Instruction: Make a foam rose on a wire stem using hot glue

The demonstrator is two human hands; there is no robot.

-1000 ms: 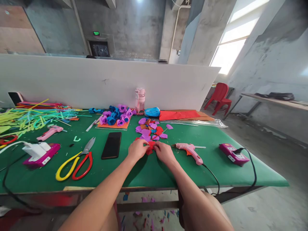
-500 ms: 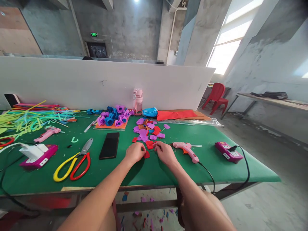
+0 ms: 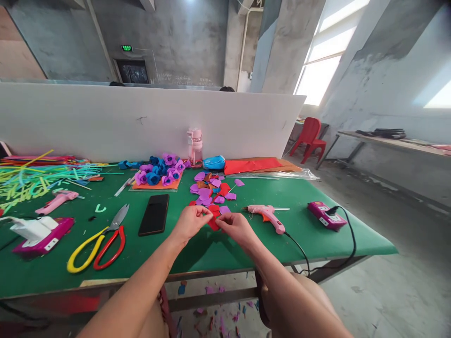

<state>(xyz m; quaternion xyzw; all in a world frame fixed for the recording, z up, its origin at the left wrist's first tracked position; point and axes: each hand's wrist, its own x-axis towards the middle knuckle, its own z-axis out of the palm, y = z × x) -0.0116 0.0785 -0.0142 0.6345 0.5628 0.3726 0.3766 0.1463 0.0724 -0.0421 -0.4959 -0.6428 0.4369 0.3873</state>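
Observation:
Between my two hands is a red paper petal (image 3: 213, 223), pinched at its edges by the fingertips. My left hand (image 3: 190, 223) is closed on its left side, and my right hand (image 3: 237, 228) grips the right side. Just beyond the fingers lies a loose pile of petals, mostly purple petals (image 3: 204, 192) with some red, brown and blue among them. To the right of my right hand rests a pink glue gun (image 3: 264, 213) with a clear stick in its back. Fingers partly hide the held petal's edges.
Left of my hands lie a black phone (image 3: 154, 215) and yellow-and-red-handled scissors (image 3: 102, 239). Purple and blue paper roses (image 3: 162, 170) sit at the back, beside a pink bottle (image 3: 195, 146). A purple power strip (image 3: 326, 216) with a cord stands on the right.
My hands have lifted slightly from the table and drawn closer together, with the red petal now held up between them. The view has turned a little to the right.

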